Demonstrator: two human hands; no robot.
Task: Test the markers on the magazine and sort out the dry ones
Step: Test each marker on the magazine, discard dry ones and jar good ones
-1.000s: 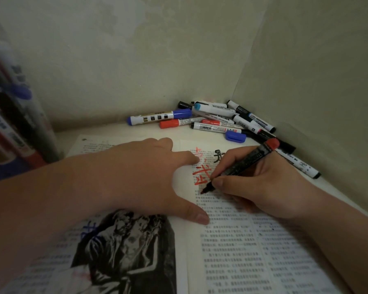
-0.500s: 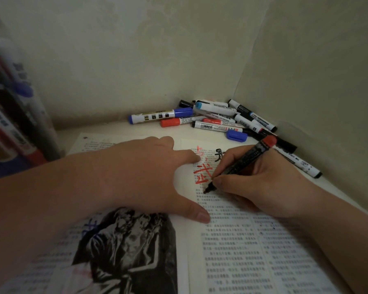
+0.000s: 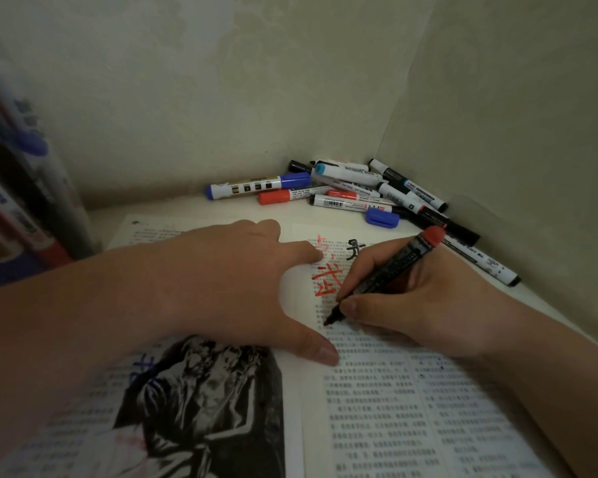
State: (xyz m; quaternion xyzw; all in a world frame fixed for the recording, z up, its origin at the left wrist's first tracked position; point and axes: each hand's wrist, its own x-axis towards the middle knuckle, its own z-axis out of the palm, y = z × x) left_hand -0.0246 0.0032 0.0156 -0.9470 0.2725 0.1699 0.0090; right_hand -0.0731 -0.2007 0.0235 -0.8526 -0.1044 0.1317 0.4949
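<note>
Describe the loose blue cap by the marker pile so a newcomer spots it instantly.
Find the corner where the two walls meet; a pile of markers lies there. At the pile's near edge, just beyond the magazine, sits the blue cap. It alone is a short, all-blue stub with no white barrel attached.
</note>
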